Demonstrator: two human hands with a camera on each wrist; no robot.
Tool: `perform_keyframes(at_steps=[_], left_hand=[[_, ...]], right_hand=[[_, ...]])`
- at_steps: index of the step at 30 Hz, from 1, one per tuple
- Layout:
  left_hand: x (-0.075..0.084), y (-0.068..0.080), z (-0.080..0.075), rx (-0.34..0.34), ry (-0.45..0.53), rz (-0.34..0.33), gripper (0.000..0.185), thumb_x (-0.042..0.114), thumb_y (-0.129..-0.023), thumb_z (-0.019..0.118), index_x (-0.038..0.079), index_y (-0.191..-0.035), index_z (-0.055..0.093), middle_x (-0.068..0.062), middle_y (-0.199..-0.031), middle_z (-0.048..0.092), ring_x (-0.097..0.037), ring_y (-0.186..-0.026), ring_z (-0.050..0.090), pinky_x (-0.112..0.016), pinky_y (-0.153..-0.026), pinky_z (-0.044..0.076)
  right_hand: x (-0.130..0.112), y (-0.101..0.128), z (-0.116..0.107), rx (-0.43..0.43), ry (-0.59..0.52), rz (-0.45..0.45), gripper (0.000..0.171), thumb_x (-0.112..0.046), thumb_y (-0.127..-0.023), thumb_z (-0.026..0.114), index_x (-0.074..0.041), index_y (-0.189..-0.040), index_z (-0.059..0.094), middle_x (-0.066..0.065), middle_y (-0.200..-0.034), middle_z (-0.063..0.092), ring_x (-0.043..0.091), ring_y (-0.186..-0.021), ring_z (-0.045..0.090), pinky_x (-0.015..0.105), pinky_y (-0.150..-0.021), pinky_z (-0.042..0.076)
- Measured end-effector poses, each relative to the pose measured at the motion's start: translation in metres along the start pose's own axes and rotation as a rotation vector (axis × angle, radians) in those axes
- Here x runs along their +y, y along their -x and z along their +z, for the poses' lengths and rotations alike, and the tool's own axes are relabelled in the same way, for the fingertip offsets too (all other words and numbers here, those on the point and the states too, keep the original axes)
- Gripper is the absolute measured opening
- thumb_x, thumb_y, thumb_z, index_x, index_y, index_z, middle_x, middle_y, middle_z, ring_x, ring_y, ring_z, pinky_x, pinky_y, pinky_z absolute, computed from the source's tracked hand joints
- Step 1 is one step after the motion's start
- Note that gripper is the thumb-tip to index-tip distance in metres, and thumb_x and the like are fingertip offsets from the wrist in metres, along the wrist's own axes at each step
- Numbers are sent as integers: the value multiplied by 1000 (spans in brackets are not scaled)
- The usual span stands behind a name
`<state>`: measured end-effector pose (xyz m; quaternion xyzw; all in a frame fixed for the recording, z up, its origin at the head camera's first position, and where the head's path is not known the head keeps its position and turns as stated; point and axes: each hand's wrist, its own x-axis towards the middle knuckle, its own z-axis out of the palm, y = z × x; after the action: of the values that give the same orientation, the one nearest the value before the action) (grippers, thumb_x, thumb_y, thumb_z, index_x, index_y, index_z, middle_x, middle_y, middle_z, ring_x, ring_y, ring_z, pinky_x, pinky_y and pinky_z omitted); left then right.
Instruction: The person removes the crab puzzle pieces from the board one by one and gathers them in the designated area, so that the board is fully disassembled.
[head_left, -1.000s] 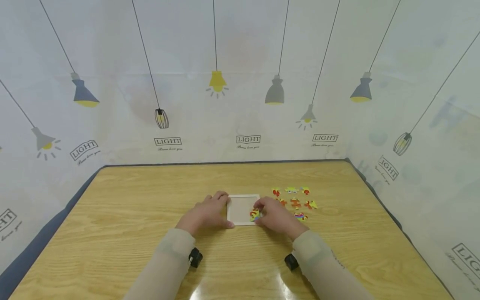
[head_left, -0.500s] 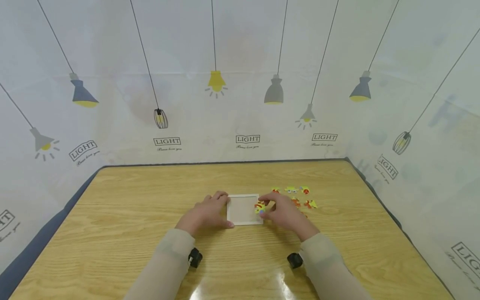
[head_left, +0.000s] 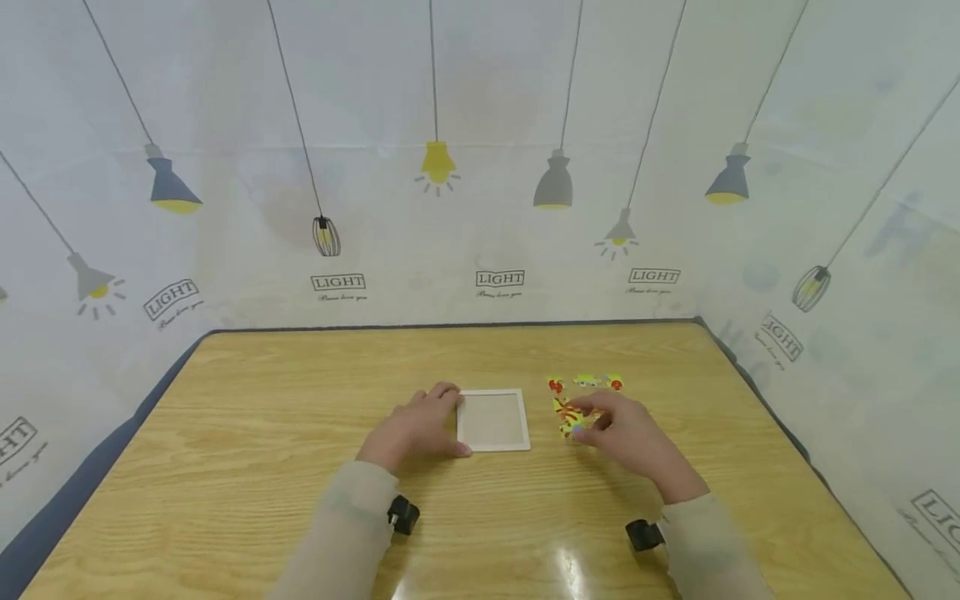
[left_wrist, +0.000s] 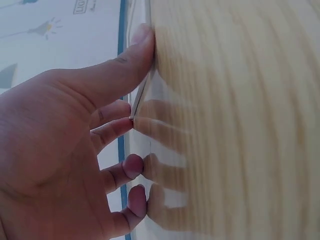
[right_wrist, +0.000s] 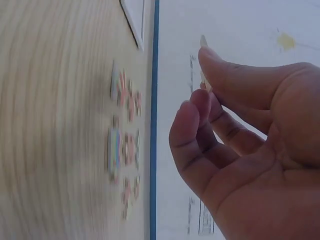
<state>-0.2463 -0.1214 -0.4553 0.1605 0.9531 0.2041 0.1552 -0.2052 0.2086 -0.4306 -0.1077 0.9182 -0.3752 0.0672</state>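
My left hand [head_left: 420, 425] holds the left side of a small white puzzle frame [head_left: 495, 447], thumb at its near corner and a finger at its far corner. In the left wrist view, the thumb and fingers meet the frame's thin edge [left_wrist: 142, 91]. The inside of the frame is bare. To the right, my right hand [head_left: 630, 433] pinches a yellow jigsaw piece [head_left: 570, 424] with red and blue markings between thumb and fingers. The right wrist view has this piece [right_wrist: 205, 80] edge-on, raised off the table, mostly hidden by the fingers.
Several loose jigsaw pieces [head_left: 587, 380] lie on the wooden table [head_left: 262, 433] behind and beneath the right hand, partly covered by it. In the right wrist view they lie flat in rows, one with a rainbow band [right_wrist: 115, 147]. A lamp-printed cloth [head_left: 405, 242] encloses the table.
My right hand has lifted the yellow jigsaw piece from the frame's right side and carried it right, over to the loose pieces. The left hand has kept its hold on the frame.
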Motion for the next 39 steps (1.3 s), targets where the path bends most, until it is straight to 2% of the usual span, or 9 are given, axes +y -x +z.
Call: perform_keyframes(at_steps=[7, 13, 19, 25, 32, 39], left_hand=[[-1, -2, 3, 18, 34, -22, 88, 49, -87, 86, 17, -159, 48, -2, -175, 33, -46, -161, 30, -78, -124, 24], [-6, -3, 4, 34, 52, -21, 86, 50, -86, 87, 18, -157, 50, 0, -173, 35, -43, -159, 34, -75, -124, 29], [-8, -2, 7, 28, 77, -26, 88, 47, -85, 89, 15, -157, 49, -3, -173, 36, -44, -158, 34, -76, -122, 31], [-7, -5, 6, 23, 86, -15, 90, 47, -85, 88, 15, -158, 48, -4, -174, 34, -47, -160, 30, -81, -122, 25], [-6, -8, 4, 22, 71, -14, 89, 48, -84, 89, 16, -157, 49, -4, -173, 35, -48, -160, 30, -81, -121, 25], [-5, -5, 3, 23, 88, -7, 91, 46, -84, 89, 14, -158, 48, -6, -174, 34, -47, -159, 30, -79, -122, 26]], right_hand=[[47, 16, -26, 39, -7, 72, 48, -23, -100, 76, -4, -142, 65, 20, -139, 68, 19, -97, 67, 33, -75, 57], [71, 20, -38, 63, 16, 127, 46, -21, -99, 77, 1, -138, 66, 22, -131, 71, 24, -103, 70, 35, -80, 60], [82, 20, -35, 55, 15, 161, 42, -14, -96, 79, 3, -133, 68, 17, -116, 75, 26, -103, 70, 38, -85, 60], [90, 20, -34, 72, 42, 165, 40, -10, -95, 79, 2, -132, 69, 18, -116, 75, 27, -103, 70, 42, -87, 60], [91, 20, -34, 58, 62, 131, 36, -9, -93, 80, 1, -127, 72, 18, -113, 75, 24, -98, 69, 35, -82, 58], [93, 17, -32, 58, 107, 107, 34, -8, -95, 78, -1, -128, 73, 14, -111, 73, 19, -92, 64, 31, -75, 53]])
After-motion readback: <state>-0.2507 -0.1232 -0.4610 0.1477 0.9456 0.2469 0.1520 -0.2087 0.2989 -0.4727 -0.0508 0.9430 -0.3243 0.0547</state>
